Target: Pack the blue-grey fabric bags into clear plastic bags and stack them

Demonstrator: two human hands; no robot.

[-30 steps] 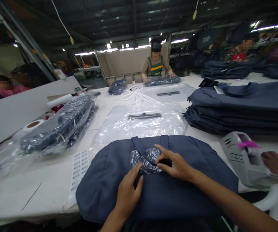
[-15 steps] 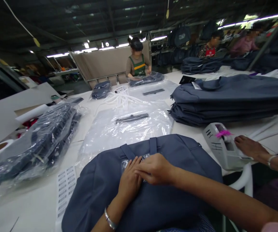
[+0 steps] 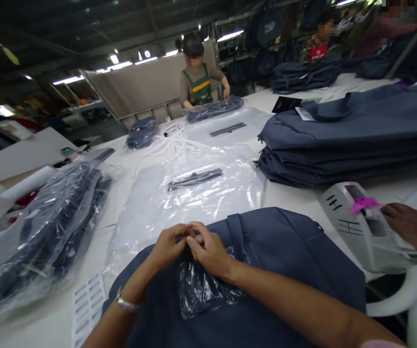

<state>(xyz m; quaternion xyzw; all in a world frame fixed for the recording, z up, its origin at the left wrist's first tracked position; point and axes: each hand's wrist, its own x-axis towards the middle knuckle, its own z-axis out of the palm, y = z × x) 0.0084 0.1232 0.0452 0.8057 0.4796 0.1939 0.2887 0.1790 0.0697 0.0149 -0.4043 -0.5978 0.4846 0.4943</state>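
Note:
A navy blue bag lies flat on the white table in front of me, its straps pointing away. On top of it rests a small dark item in a clear plastic wrapper. My left hand and my right hand meet at the bag's top edge, fingers curled and pinched together just above the wrapper. What the fingertips hold is too small to make out. A bracelet sits on my left wrist.
Clear plastic bags with a black slider lie beyond the bag. Wrapped dark bags pile up at left, a label sheet beside them. Folded navy bags stack at right. Another person's hand rests on a white tape dispenser. A person works at the far end.
My hands moved up from the wrapper to the bag's top edge and pinched together. The wrapper now shows fully below them. The view swung rightward and closer.

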